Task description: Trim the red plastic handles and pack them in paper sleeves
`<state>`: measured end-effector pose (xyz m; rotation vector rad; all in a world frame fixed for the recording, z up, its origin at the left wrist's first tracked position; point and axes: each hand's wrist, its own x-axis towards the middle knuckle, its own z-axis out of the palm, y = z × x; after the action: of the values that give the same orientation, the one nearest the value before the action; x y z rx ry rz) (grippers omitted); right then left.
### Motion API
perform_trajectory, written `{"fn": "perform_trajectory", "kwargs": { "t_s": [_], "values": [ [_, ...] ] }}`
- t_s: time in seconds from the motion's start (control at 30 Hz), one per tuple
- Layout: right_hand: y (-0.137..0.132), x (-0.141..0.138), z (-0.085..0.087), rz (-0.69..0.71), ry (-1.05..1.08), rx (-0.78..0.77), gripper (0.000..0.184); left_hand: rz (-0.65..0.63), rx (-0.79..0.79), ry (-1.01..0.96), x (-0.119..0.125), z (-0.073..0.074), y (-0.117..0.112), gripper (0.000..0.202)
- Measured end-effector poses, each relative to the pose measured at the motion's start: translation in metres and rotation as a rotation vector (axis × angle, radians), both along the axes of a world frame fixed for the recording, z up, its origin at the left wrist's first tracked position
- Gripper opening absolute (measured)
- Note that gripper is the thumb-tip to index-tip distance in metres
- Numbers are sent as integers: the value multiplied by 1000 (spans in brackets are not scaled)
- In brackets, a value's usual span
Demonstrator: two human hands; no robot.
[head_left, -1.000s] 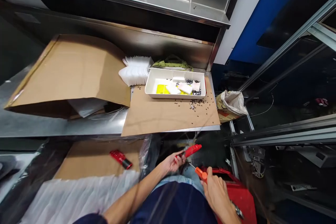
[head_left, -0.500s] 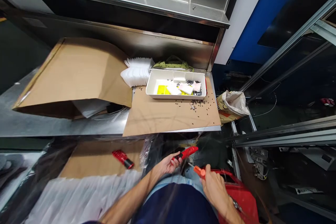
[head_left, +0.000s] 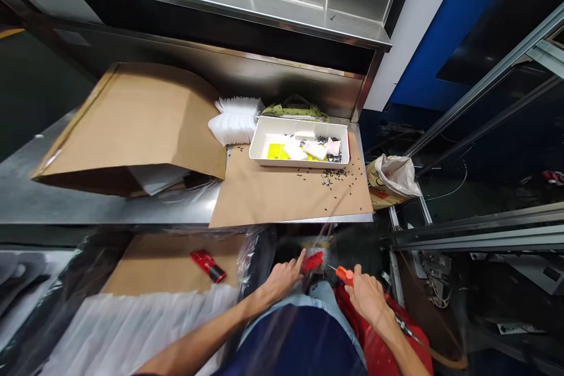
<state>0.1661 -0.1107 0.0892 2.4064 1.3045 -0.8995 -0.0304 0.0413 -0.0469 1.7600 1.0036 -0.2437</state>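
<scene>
At the lower centre of the frame the left hand (head_left: 284, 279) is closed on a small red plastic tool (head_left: 314, 260). Just beside it, the right hand (head_left: 368, 296) grips an orange handle (head_left: 345, 274) with a thin metal tip. Above them, on the steel tabletop (head_left: 110, 208), lies a flat brown paper sheet (head_left: 282, 197) with tiny black pieces (head_left: 332, 175) scattered on it, and a white rectangular plastic tray (head_left: 264, 150) holds yellow and white packets whose print is too small to read. A second red ribbed tool (head_left: 208, 265) lies on cardboard (head_left: 167, 264) at the lower left.
</scene>
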Motion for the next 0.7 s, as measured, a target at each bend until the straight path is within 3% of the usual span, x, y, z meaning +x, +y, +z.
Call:
{"fn": "perform_trajectory", "kwargs": {
  "t_s": [0.13, 0.37, 0.47, 0.57, 0.7],
  "values": [
    [0, -2, -4, 11, 7, 17, 36, 101, -197, -6, -10, -3, 13, 71],
    [9, 5, 1, -15, 42, -32, 40, 387, -934, -133, -42, 3, 28, 33],
    [11, 1, 8, -4, 43, -42, 42, 538, -1150, -213, -51, 6, 30, 26],
    [9, -17, 14, 54, 80, -19, 45, 652, -1232, -242, -46, 2, 28, 27],
    [7, -42, 10, 160, 96, 56, 46, 742, -1163, -266, -18, -11, 19, 21]
  ]
}}
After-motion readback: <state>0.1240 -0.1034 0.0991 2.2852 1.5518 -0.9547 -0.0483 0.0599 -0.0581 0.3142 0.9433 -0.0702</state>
